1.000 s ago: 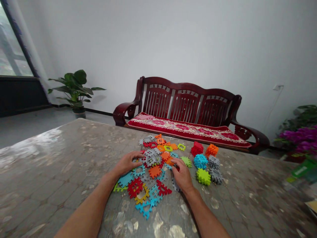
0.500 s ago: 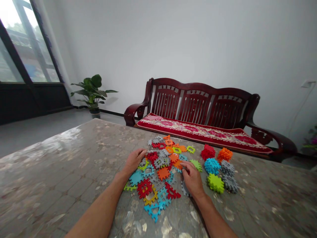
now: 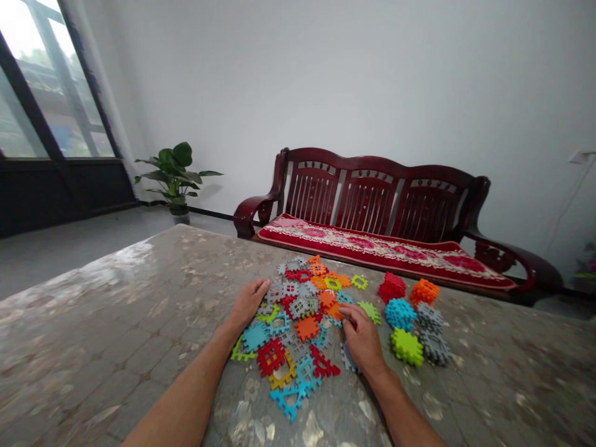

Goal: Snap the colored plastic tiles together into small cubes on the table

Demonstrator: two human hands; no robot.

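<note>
My left hand (image 3: 250, 303) is at the left edge of a loose pile of toothed plastic building tiles. Its fingers are closed together on the left end of a grey tile (image 3: 283, 290) with window-like openings, facing me. At the right of the pile, my right hand (image 3: 362, 335) has loosely bent fingers slightly apart, their tips by an orange tile (image 3: 333, 310). Under that palm a grey tile (image 3: 349, 359) is partly hidden. Between the hands lie an orange square tile (image 3: 307, 328), a red window tile (image 3: 271, 356) and a blue tile (image 3: 256, 336).
Right of the pile stand stacks of like-coloured tiles: red (image 3: 392, 287), orange (image 3: 424, 292), blue (image 3: 400, 313), green (image 3: 406, 346) and grey (image 3: 434, 346). The patterned table (image 3: 153, 329) holds everything. Behind it is a wooden bench (image 3: 367, 192); a potted plant (image 3: 176, 177) stands left.
The grey tile at my left hand, seen edge-on before, has turned so its windowed face shows. My left hand has shifted slightly left. My right hand's fingers have loosened a little.
</note>
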